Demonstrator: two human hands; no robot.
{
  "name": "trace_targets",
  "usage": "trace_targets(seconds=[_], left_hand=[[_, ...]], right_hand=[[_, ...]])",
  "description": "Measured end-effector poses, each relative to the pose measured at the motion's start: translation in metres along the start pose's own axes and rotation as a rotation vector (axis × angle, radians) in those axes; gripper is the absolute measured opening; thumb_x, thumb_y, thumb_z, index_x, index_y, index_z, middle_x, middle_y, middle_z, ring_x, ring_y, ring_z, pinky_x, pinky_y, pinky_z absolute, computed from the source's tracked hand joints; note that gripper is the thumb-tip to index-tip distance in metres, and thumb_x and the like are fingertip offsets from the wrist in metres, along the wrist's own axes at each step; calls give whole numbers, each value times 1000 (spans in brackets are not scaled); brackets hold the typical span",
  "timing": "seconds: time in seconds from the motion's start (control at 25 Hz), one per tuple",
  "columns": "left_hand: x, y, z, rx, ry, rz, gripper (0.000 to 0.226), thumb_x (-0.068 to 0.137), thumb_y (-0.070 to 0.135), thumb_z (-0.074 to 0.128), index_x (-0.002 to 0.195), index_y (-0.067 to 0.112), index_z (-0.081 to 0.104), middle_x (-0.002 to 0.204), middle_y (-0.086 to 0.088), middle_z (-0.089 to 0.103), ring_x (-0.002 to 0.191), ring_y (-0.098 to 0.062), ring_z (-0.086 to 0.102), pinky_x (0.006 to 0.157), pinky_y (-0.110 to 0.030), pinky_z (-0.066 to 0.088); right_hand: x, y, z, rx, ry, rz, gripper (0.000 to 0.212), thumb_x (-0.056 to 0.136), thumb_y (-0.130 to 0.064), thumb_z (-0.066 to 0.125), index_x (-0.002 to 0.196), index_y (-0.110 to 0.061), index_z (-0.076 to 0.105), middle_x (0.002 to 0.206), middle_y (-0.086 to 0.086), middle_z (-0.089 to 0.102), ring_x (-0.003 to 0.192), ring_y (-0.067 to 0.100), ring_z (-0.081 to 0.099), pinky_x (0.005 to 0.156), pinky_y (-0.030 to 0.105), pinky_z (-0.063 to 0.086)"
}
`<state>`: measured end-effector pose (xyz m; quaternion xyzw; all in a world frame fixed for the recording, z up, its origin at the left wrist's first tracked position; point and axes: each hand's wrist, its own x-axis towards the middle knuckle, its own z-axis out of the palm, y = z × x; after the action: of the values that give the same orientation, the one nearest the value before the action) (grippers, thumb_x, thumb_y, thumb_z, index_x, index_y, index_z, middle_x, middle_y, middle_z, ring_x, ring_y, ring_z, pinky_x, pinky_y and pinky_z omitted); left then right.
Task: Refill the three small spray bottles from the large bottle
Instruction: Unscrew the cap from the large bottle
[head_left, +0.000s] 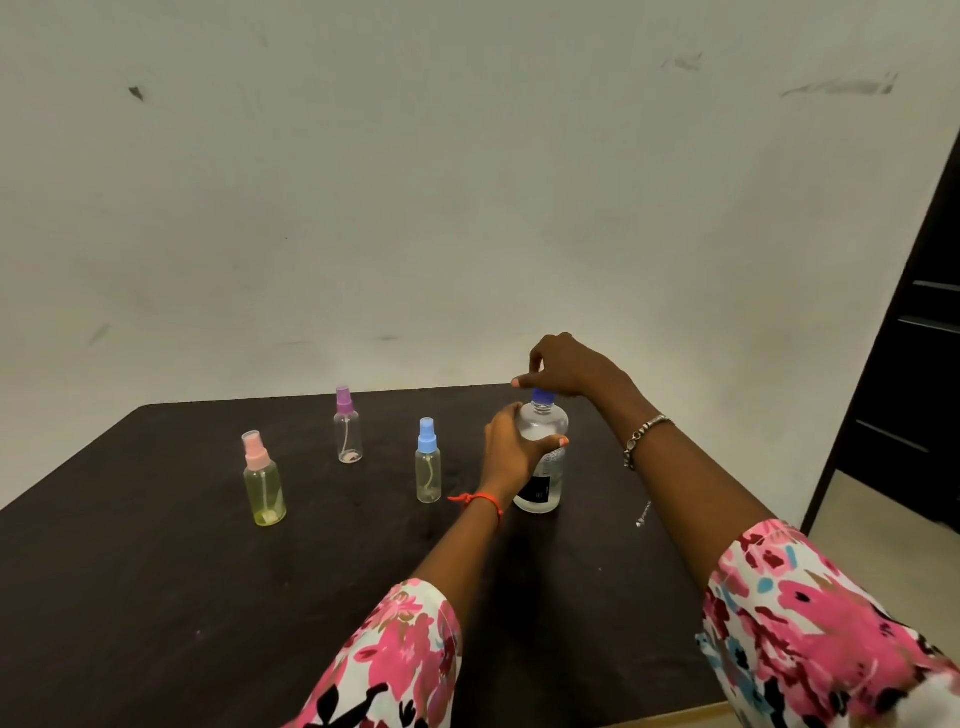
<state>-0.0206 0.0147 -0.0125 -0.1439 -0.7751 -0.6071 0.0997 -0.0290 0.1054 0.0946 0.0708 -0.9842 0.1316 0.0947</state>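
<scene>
Large bottle (545, 457), centre-right of frame, upright on table (156, 571): my left hand (511, 449) grips its body; my right hand (566, 369) pinches its blue cap (544, 396)

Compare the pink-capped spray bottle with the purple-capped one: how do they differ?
The pink-capped bottle looks yellow inside; the purple-capped bottle looks clear. The pink-capped bottle stands nearer the camera and further left; the purple-capped bottle stands further back. Both stand upright on the table, caps on.
</scene>
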Motion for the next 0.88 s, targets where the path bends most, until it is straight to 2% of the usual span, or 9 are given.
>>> trace_targets(seconds=[0.04,0.12,0.2,0.28,0.48,0.56,0.64,0.76,0.88], left_hand=[[-1,1,0,1,1,1,55,68,17,79,115,3,53,119,-15,60,101,-16,54,81,-21,42],[-1,0,-1,2,0,2,55,68,18,79,115,3,53,119,-15,60,105,-20,56,82,-22,43],[-1,-1,-1,3,-12,-5,58,69,19,78,118,4,52,123,-15,57,112,-24,54,89,-26,45],[-2,0,0,10,-16,-16,60,70,20,78,121,4,50,126,-15,55,115,-25,52,91,-28,43],[-1,8,-3,46,-42,-35,60,70,15,77,121,2,49,125,-16,56,115,-27,53,90,-27,43],[-1,9,-6,101,-78,-41,73,68,14,79,129,0,41,133,-17,50,124,-30,46,99,-33,39],[-8,8,-10,154,-118,-80,94,68,16,80,141,0,23,147,-16,33,137,-29,31,110,-36,29],[-23,0,-19,208,-136,-115,102,69,18,79,144,1,13,153,-16,21,142,-28,20,115,-38,21],[-43,-10,-29,209,-122,-165,98,70,19,78,144,2,16,152,-15,24,141,-27,23,115,-38,24]], right_hand=[[0,1,3,-36,33,18,30,83,-28,65,90,1,58,86,10,51,74,27,52,65,30,41],[-1,2,6,-42,13,16,23,84,-17,63,94,3,58,90,14,55,77,31,58,65,32,45],[-3,2,1,4,-52,-22,16,80,-3,60,93,5,62,85,15,58,71,25,58,56,24,45],[-9,2,-5,56,-54,-69,19,75,3,56,91,5,66,81,12,57,70,21,54,50,18,37],[-44,21,3,473,289,13,21,72,1,63,93,2,69,86,10,60,77,18,55,60,15,41],[-67,31,19,661,387,97,16,71,3,67,86,2,71,84,15,67,74,17,59,59,10,45],[-91,39,44,663,373,170,13,68,2,72,81,1,71,81,18,71,69,17,59,53,5,43],[-120,46,84,527,297,256,13,63,-1,79,71,2,70,79,20,70,65,17,57,53,17,42],[-134,46,111,500,258,308,18,62,-2,80,62,-5,62,89,19,65,74,18,57,64,24,45]])
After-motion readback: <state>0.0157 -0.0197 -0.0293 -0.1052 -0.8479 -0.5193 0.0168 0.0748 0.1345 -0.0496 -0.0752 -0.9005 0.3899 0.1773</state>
